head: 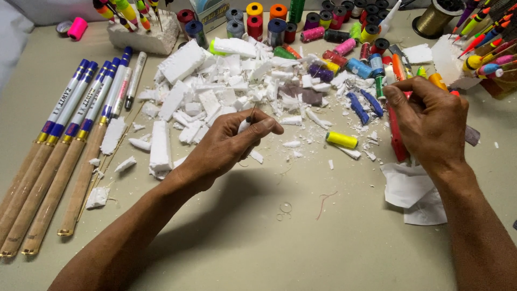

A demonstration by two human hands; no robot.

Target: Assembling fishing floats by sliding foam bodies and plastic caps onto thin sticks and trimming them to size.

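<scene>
Foam scraps (231,86) lie heaped just beyond the left hand (229,145), white chunks and crumbs spread across the table (269,242). The left hand is clenched around a small white foam piece (243,126), with a thin dark pin (252,114) sticking up from between thumb and forefinger. Just right of that hand, a yellow thread spool (341,140) lies on its side among the crumbs.

The right hand (431,121) is curled, fingers bent down onto the clutter; it rests over a red stick (396,137), but whether it actually grips anything I cannot tell. Under its wrist lies crumpled white paper (414,188). Beyond its fingertips are a pair of blue-handled scissors (362,105) and a crowd of coloured thread spools (334,32).

Well to the left of the left hand, several long rods (59,156) with cork-coloured handles and blue bands lie side by side. Beyond them a foam block (142,35) holds upright painted floats (126,11). More floats (484,32) stand at the far right, beyond the right hand.
</scene>
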